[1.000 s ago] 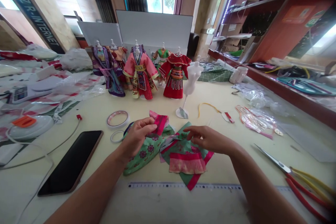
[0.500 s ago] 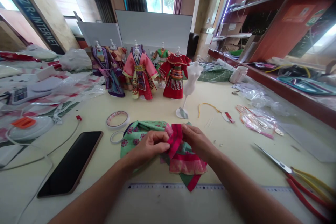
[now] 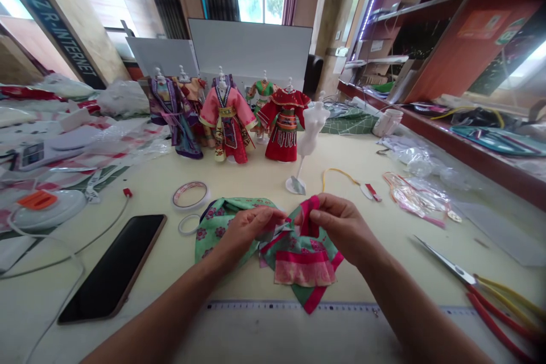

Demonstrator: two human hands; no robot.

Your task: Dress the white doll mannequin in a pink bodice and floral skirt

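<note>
A small green doll garment (image 3: 230,211) with purple flowers and pink trim lies in front of me on the table. My right hand (image 3: 341,222) pinches its bright pink band (image 3: 310,219) between thumb and fingers, raised off the table. Just left of it, my left hand (image 3: 252,226) is closed on the garment's cloth near the middle; its fingertips partly hide what they grip. Toward me hangs a panel with a pale pink border (image 3: 303,273), and below it a pink-edged corner (image 3: 313,297) lies over a ruler (image 3: 256,305).
Behind the garment stands a bare white doll form (image 3: 313,125), with several dressed doll forms (image 3: 228,119) beside it. Scissors (image 3: 464,276) lie at right, a phone (image 3: 113,267) at left. Tape rolls (image 3: 190,195) sit beside the garment; a yellow cord (image 3: 341,170) lies beyond.
My hands have moved apart. The right hand has drawn the pink band rightward, and the left has let go of the band and now grips cloth near the garment's middle.
</note>
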